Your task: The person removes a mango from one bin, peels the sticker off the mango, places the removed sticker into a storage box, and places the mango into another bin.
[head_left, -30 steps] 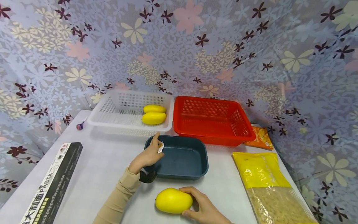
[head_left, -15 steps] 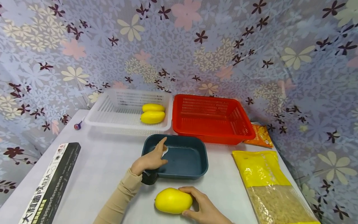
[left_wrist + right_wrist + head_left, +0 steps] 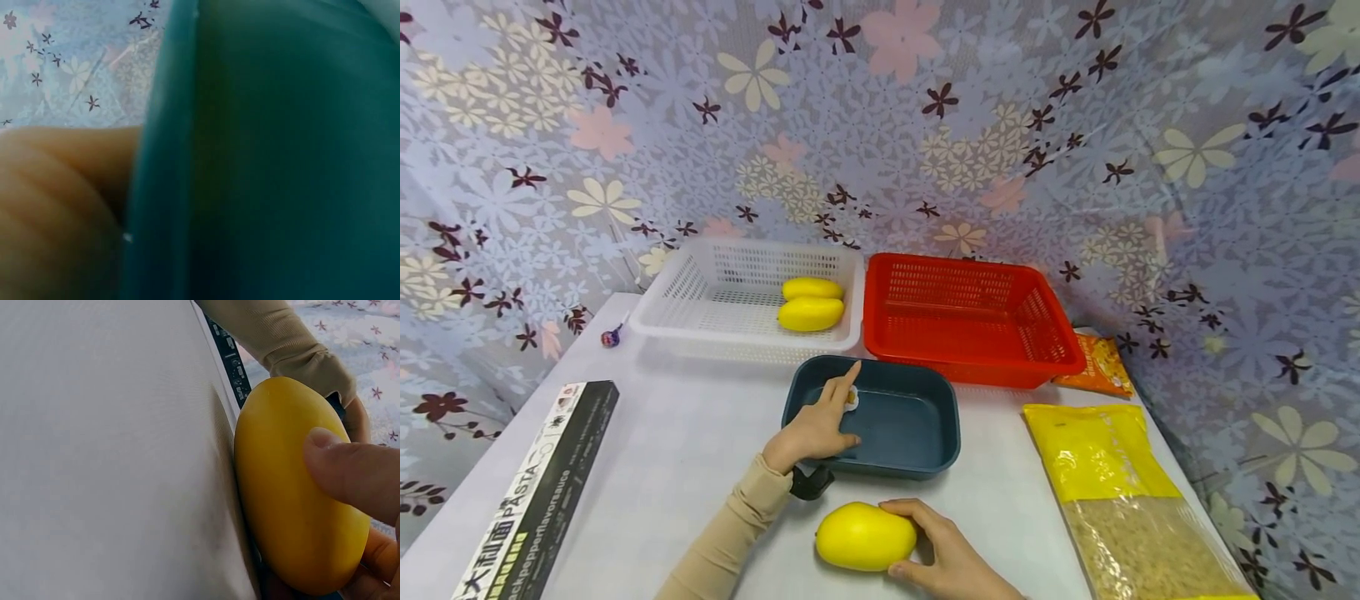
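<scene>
In the head view, my left hand (image 3: 820, 421) is over the left end of the dark blue tray (image 3: 917, 421), index finger pointing away. A small white-edged, orange-brown item (image 3: 852, 399) shows beside its fingers. It appears held there, though the grip is mostly hidden. The left wrist view is blurred, with the tray's wall (image 3: 165, 156) filling much of it. Nearer the front, my right hand (image 3: 951, 554) holds a yellow mango (image 3: 865, 537) by its right end. In the right wrist view, its thumb (image 3: 350, 472) presses the mango (image 3: 294, 494) and its fingers lie behind.
Behind the tray stand a white basket (image 3: 700, 312) with two mangoes (image 3: 811, 302) and a red basket (image 3: 962, 333). A pasta box (image 3: 550, 492) and a lollipop (image 3: 612, 337) lie left. At right are an orange packet (image 3: 1105, 364) and a yellow-topped bag (image 3: 1120, 500).
My left hand has moved right across the tray, and the small item has travelled with it. The right hand and its mango have stayed in place.
</scene>
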The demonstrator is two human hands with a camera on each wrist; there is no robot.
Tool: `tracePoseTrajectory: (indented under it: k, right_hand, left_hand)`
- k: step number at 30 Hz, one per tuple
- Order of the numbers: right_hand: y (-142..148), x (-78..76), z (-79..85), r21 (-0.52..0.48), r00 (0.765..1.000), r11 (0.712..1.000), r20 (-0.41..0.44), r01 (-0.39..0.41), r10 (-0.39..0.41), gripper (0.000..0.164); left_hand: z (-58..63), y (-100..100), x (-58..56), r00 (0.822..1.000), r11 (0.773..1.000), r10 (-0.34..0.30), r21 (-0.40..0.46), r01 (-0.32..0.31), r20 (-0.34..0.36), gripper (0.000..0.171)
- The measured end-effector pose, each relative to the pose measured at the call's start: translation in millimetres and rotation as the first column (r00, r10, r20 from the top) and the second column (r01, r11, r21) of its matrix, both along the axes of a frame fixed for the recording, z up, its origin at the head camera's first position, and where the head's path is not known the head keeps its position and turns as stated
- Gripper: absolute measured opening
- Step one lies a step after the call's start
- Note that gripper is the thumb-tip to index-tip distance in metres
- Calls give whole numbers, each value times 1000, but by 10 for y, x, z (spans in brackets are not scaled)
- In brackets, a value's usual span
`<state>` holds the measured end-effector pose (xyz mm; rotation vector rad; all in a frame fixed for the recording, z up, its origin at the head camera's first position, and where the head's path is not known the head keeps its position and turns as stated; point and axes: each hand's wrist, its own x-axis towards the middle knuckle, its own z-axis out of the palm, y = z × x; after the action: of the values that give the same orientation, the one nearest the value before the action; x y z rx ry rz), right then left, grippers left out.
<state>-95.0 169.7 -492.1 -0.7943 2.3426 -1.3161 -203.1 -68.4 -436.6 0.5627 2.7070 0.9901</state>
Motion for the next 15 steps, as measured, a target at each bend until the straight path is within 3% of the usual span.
tracePoseTrajectory:
  k: [4, 9, 15]
  right_hand:
    - [9, -2, -5, 12, 1000, 1000, 9, 2, -2, 58]
    - [3, -6, -10, 9, 1000, 1000, 23, 2, -2, 57]
    - [3, -7, -16, 6, 1000, 1000, 5, 2, -2, 58]
  left_hand:
    - [-2, 4, -6, 1000, 1000, -15, -8, 15, -20, 101]
    - [-5, -11, 1, 1000, 1000, -20, -1, 20, 5, 97]
    - [31, -25, 30, 999, 997, -25, 72, 23, 22, 93]
